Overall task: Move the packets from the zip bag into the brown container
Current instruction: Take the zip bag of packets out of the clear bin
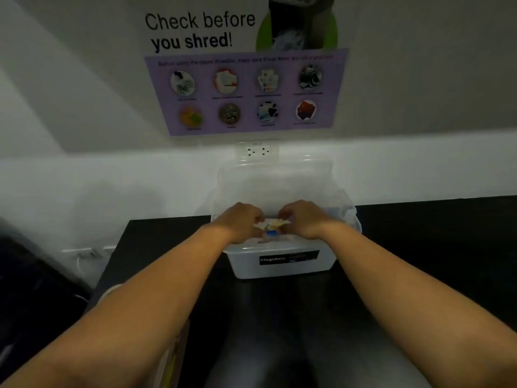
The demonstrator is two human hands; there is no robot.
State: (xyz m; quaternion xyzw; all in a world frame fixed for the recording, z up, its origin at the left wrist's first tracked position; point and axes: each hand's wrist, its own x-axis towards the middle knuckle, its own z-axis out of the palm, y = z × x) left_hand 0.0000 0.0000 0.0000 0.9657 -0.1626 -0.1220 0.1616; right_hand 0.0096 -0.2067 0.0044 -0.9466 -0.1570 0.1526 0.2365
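1. Clear plastic is what the open box (279,261) is made of; it is set on a dark counter (419,261) against a white wall, and a black label reading "Megabox" is seen on its front.
2. Both bare arms are stretched forward, and the two hands are held close together over the box's opening.
3. A small pale, crinkled bag or packet (272,224) is pinched between the left hand (240,222) and the right hand (303,219), each set of fingers being closed on one end of it.
4. Something small and blue (271,233) is seen just beneath it; whether it is a packet cannot be told through the blur.
5. A brown container cannot be made out with certainty; only a tan edge (173,354) is glimpsed under the left forearm.
6. A poster (246,88) headed "Check before you shred!" is fixed to the wall above, and a power socket (257,151) is mounted just below it.
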